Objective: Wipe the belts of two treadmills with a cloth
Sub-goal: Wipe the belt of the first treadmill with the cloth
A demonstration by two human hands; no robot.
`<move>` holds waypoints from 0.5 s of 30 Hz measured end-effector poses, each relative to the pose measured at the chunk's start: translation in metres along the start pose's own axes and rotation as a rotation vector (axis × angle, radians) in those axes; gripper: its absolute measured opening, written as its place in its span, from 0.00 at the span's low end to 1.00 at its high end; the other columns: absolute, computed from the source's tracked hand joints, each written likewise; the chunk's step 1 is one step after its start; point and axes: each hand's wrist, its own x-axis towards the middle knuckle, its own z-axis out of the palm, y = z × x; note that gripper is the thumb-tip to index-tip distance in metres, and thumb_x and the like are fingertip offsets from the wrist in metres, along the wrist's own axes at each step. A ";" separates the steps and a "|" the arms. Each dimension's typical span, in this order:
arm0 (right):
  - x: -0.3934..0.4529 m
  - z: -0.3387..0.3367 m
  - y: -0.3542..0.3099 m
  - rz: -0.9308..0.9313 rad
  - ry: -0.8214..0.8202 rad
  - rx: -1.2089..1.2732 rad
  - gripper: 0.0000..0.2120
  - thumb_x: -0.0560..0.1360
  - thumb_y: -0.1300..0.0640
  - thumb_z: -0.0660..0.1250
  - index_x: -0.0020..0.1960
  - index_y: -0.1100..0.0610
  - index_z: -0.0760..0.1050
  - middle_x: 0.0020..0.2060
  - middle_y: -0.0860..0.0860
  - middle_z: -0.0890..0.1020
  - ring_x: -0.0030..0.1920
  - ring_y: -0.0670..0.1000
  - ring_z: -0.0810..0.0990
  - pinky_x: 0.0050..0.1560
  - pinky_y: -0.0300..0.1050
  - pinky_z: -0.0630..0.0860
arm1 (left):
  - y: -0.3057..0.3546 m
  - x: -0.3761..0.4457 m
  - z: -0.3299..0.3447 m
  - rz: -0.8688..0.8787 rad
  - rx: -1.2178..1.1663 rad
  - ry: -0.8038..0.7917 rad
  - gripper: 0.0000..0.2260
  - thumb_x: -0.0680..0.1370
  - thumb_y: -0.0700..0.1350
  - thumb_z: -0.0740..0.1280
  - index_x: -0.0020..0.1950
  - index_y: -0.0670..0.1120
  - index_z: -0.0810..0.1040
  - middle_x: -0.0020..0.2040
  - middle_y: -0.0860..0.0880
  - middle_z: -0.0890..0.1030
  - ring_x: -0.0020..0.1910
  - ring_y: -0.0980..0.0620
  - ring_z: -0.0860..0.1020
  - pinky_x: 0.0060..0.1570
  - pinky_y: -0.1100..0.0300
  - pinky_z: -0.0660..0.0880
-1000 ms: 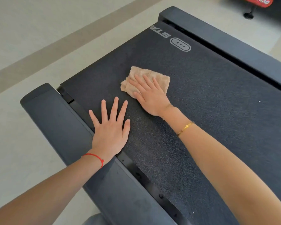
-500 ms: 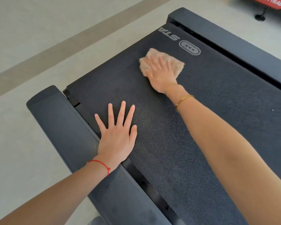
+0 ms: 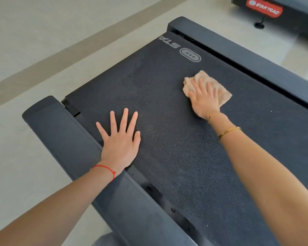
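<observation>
A black textured treadmill belt fills the middle of the view, with a white logo near its far end. A tan cloth lies flat on the belt's right half. My right hand presses on the cloth with straight, spread fingers. My left hand rests flat on the belt's left edge, fingers spread, holding nothing.
Dark side rails run along the belt, the left rail under my left wrist, the right rail beyond the cloth. A second treadmill with a red label stands at the top right. Pale floor with a darker stripe surrounds them.
My right hand slid the cloth up toward the logo at the belt's far end, then back and to the right. My left hand stayed flat at the left edge.
</observation>
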 end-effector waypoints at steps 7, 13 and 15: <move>-0.125 0.032 -0.043 -0.356 -0.024 -0.055 0.26 0.84 0.45 0.42 0.80 0.45 0.44 0.80 0.46 0.44 0.79 0.55 0.40 0.78 0.57 0.38 | 0.000 0.001 -0.002 0.005 -0.025 -0.001 0.27 0.84 0.57 0.43 0.81 0.56 0.39 0.83 0.51 0.43 0.80 0.38 0.42 0.70 0.24 0.47; -0.179 0.032 0.012 -0.294 0.021 0.000 0.26 0.83 0.44 0.44 0.80 0.44 0.47 0.79 0.42 0.45 0.80 0.52 0.41 0.78 0.54 0.38 | 0.002 0.001 -0.006 0.004 -0.098 0.028 0.27 0.84 0.58 0.47 0.82 0.56 0.46 0.83 0.52 0.48 0.81 0.40 0.44 0.71 0.25 0.43; -0.175 0.026 0.041 -0.148 0.061 0.015 0.25 0.84 0.46 0.46 0.80 0.44 0.48 0.80 0.44 0.46 0.80 0.53 0.43 0.78 0.55 0.40 | 0.003 -0.001 -0.007 0.024 -0.112 0.034 0.27 0.84 0.58 0.50 0.82 0.54 0.49 0.82 0.53 0.50 0.81 0.41 0.46 0.72 0.27 0.44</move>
